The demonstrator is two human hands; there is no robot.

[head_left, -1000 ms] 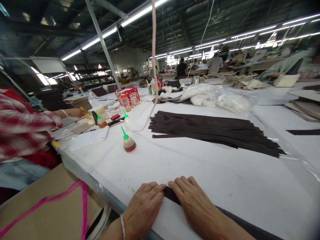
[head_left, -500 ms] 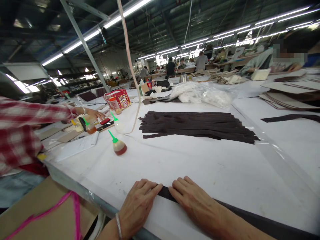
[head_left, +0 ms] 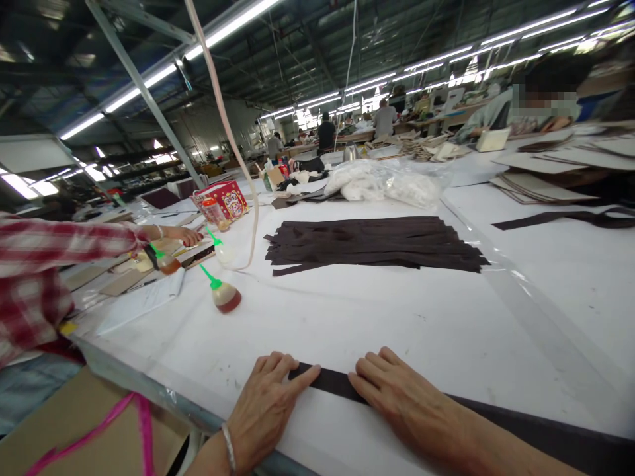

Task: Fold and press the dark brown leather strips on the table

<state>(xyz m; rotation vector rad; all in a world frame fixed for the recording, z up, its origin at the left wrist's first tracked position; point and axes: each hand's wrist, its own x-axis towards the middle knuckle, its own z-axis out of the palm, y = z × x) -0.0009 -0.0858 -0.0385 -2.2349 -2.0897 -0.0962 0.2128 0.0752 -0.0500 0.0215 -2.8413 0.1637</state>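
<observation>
A long dark brown strip [head_left: 338, 383] lies along the near edge of the white table and runs off to the lower right. My left hand [head_left: 265, 400], with a bracelet at the wrist, grips the strip's left end, its index finger laid along the top. A short way to the right, my right hand [head_left: 399, 393] has its fingers curled down onto the same strip, fingertips pressed together. Between the two hands a short stretch of strip shows flat on the table. Farther back lies a pile of similar dark strips [head_left: 367, 243].
At left stand squeeze bottles with green nozzles, the nearest holding reddish liquid [head_left: 227, 297]. A co-worker's plaid sleeve [head_left: 74, 238] reaches in there. Behind the pile are clear plastic bags [head_left: 381, 182]; a pale hose [head_left: 223, 112] hangs down. Stacked panels [head_left: 540, 188] sit at right.
My hands have moved slightly apart, baring more of the strip between them. The view has shifted a little to the right. The co-worker's hand now appears raised and more closed.
</observation>
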